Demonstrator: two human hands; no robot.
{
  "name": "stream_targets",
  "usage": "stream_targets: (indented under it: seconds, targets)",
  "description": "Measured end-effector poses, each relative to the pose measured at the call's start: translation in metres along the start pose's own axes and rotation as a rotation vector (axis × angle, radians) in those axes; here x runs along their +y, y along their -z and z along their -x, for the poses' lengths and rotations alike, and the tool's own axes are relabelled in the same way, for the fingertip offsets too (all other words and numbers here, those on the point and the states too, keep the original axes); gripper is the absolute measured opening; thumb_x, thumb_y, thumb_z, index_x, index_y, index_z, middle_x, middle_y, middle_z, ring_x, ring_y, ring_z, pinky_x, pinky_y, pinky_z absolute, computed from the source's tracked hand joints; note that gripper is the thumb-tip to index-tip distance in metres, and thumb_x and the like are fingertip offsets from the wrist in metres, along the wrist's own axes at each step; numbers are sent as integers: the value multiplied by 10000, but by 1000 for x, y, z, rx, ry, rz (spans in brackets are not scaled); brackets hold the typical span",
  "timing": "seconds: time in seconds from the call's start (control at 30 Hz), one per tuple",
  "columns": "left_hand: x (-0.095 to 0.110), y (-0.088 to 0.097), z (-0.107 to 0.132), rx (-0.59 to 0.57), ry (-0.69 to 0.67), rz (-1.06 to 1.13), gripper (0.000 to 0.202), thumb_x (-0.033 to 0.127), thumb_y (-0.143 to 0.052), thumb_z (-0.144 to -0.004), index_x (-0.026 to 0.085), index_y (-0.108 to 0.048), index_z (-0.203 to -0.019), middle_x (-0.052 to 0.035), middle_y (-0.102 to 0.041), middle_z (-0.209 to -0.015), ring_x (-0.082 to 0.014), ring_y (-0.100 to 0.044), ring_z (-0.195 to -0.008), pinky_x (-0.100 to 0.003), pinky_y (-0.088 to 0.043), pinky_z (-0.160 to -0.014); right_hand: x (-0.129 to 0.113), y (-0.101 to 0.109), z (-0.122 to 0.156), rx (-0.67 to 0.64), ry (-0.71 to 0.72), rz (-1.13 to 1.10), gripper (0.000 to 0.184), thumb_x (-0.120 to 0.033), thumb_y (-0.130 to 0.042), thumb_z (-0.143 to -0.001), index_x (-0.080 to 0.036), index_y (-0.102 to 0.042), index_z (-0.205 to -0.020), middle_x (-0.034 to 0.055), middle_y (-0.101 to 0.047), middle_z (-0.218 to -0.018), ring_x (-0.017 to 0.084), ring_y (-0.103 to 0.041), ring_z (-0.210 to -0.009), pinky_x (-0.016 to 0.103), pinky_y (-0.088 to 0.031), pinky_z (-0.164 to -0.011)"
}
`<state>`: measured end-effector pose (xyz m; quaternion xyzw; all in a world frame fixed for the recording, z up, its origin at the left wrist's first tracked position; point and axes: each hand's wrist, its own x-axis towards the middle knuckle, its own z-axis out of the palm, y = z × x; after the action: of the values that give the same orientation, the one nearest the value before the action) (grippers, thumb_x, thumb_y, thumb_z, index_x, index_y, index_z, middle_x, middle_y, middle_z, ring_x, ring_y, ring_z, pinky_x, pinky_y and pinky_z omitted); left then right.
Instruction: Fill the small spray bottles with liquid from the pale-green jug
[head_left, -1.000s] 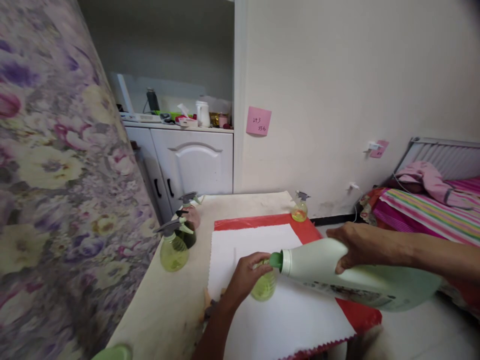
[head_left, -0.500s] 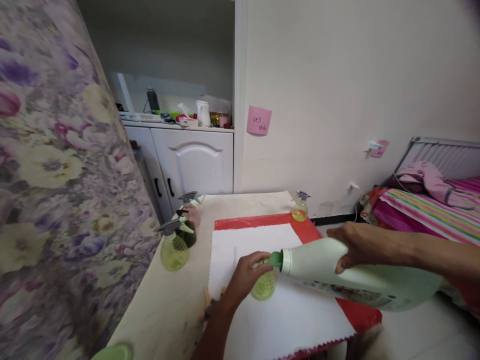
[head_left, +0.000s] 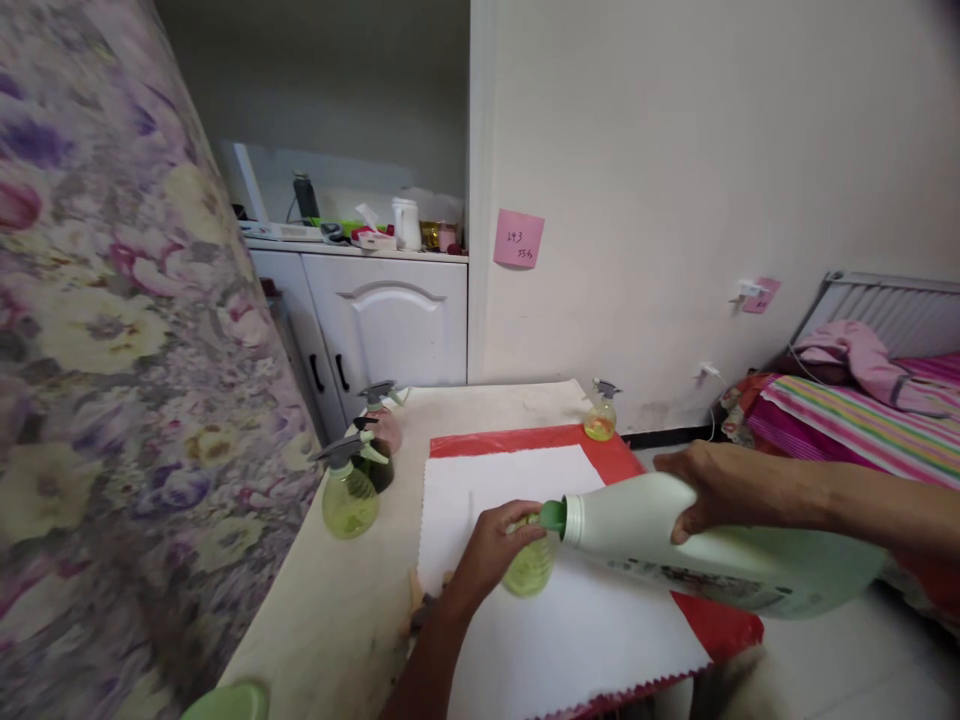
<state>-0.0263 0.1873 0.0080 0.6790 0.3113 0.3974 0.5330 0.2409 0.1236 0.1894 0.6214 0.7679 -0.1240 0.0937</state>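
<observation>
My right hand [head_left: 697, 492] is closed round the handle of a large pale green detergent jug [head_left: 630, 522], which lies tilted nearly level. The jug's green spout [head_left: 553, 516] points left, over the neck of a small yellow-green spray bottle without its sprayer head [head_left: 529, 570]. My left hand [head_left: 501, 540] grips that bottle round its neck, thumb and fingers wrapped about it. The bottle stands upright on a white sheet [head_left: 600, 640]. Whether liquid is flowing from the spout I cannot tell.
At the table's left stand a yellow-green spray bottle [head_left: 350, 500], a dark one [head_left: 379, 470] and a pink one [head_left: 386, 428]. Another spray bottle [head_left: 600, 418] stands at the back right on red sheeting [head_left: 510, 438]. A green rounded object [head_left: 229, 703] sits at the near left. A floral curtain [head_left: 135, 400] hangs left.
Almost nothing has changed. Both hands, the tilted jug and the small bottle keep their places; the view has shifted very slightly.
</observation>
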Motion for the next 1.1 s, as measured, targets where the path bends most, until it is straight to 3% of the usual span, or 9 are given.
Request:
stream_targets:
  seconds: [0.5, 0.8, 1.1]
  targets:
    - [2, 0, 2, 7, 14, 23, 224, 256, -667, -773, 198, -731, -980, -64, -744, -1013, -253, -648, -981, -338, -465, -882, -2, 2, 2, 2, 13, -41, 319, -446, -740, -657, -239, -600, -854, 82, -713, -829, 301, -674, -766, 338, -458, -611]
    - [-2, 0, 0, 14, 6, 25, 226, 248, -673, -765, 195, -730, -977, -66, -745, -1025, -254, -650, -987, -338, -467, -884, 2, 0, 1, 1, 13, -6, 351, -477, -736, -658, -226, -602, -864, 62, -706, -823, 258, -672, -747, 289, -444, -602]
    - [-1, 0, 0, 13, 9, 24, 226, 255, -666, -773, 189, -730, -980, -73, -744, -1016, -249, -652, -977, -335, -469, -880, 0, -3, 0, 61, 5, -44, 309, -400, -773, -625, -221, -621, -826, 78, -713, -780, 274, -657, -694, 308, -408, -557]
